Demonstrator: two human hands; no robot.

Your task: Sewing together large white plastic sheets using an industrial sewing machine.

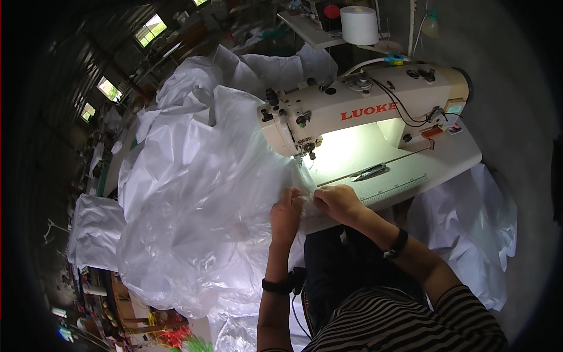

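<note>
A large heap of white, shiny plastic sheeting [182, 217] covers the left side of the sewing machine [352, 111] and its table. At the table's front edge, my left hand [286, 212] has its fingers closed on the sheeting's right edge. Close beside it, my right hand [339, 202] pinches the same edge, its fingertips partly hidden. Both hands are a little in front of the needle area [304, 159], where the machine's lamp shines. Thread snips [372, 171] lie on the machine bed to the right of my hands.
More white sheeting [469, 223] hangs off the right side of the table. A white thread cone [359, 26] stands on a shelf [311, 32] behind the machine. Red and green material [176, 335] lies at lower left. My legs are under the table's front edge.
</note>
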